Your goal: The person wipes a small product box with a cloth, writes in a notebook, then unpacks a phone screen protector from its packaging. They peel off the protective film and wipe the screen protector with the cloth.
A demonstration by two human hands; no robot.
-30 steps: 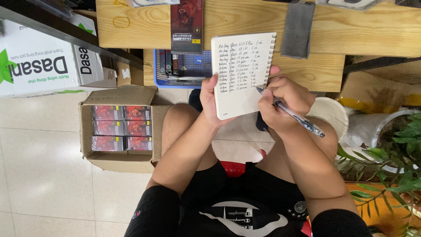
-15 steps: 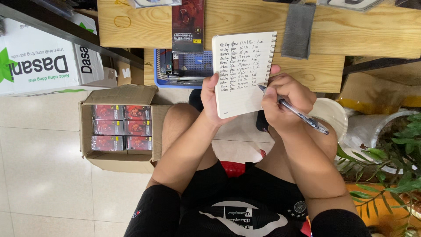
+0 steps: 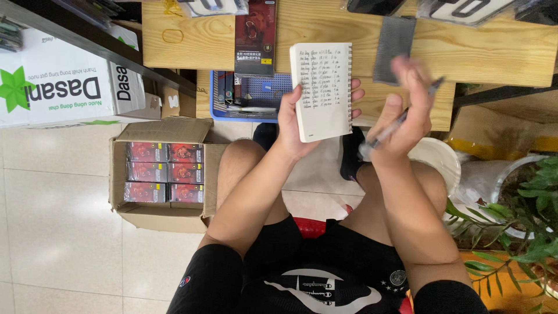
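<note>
My left hand (image 3: 296,125) grips a small spiral notebook (image 3: 323,90) upright over my knees. My right hand (image 3: 404,113), blurred, is closed on a pen (image 3: 395,123) just right of the notebook, not touching the page.

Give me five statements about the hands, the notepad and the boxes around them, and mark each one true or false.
1. The left hand holds a notepad with handwritten lines on it. True.
2. The right hand rests flat on the notepad. False: it is raised beside the notepad, apart from it, gripping a pen.
3. The cardboard box on the floor is open and holds red packs. True.
4. The notepad's spiral binding runs along its top edge. False: it runs down the side nearest the right hand.
5. A blue basket sits under the wooden bench, beyond the person's knees. True.
</note>
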